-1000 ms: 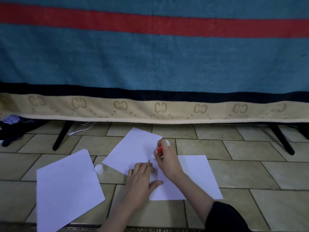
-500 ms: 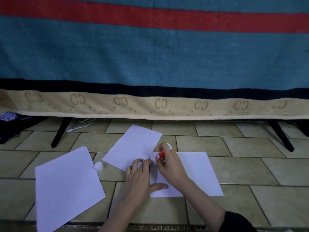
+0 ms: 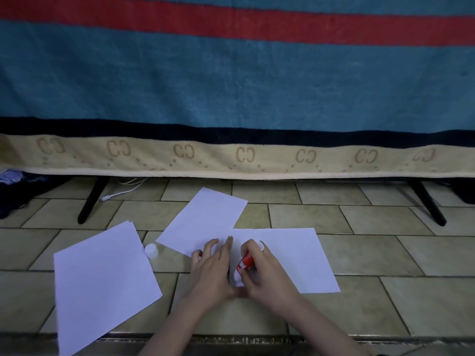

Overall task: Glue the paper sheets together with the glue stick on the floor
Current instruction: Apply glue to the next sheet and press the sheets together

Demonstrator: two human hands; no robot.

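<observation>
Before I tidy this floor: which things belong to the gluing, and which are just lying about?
In use: glue stick in right hand; right sheet; middle sheet under left hand; paper stack; white cap.
Lying about: white cable; dark clothing.

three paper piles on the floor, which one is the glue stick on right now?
The right sheet, lying square to the view. The right hand holds the glue stick tip-down at its left edge. The middle sheet and left stack lie tilted, unglued.

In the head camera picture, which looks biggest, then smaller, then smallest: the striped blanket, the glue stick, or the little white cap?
1. Striped blanket, by far.
2. Glue stick, partly hidden in the right hand.
3. White cap.
</observation>
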